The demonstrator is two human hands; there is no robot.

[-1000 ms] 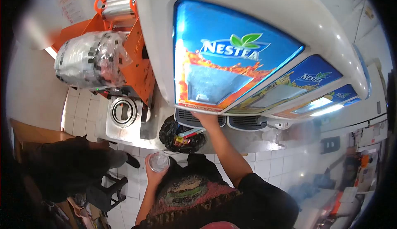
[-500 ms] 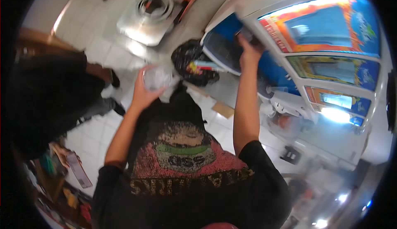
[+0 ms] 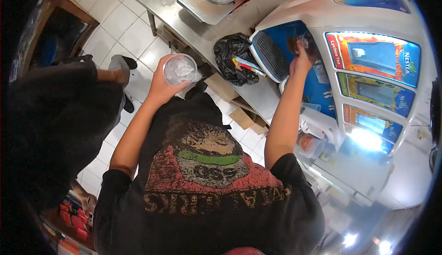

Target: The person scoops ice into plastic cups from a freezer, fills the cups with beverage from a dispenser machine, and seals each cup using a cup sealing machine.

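The step in hand appears to be work at the drink dispenser (image 3: 363, 64): the right hand (image 3: 301, 62) reaches into its blue bay, fingers beside a dark, blurred object; whether that grip pinches it, one cannot tell. Well apart from the dispenser, the left hand (image 3: 161, 84) curls its grip around a clear cup (image 3: 180, 69) of ice-like pieces. The next move likely calls for keeping it level.

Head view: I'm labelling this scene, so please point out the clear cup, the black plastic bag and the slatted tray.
Clear cup (image 3: 195, 66): head view, on its rim.
Black plastic bag (image 3: 228, 52): head view, on its crumpled side.
Slatted tray (image 3: 270, 55): head view, on its slats.
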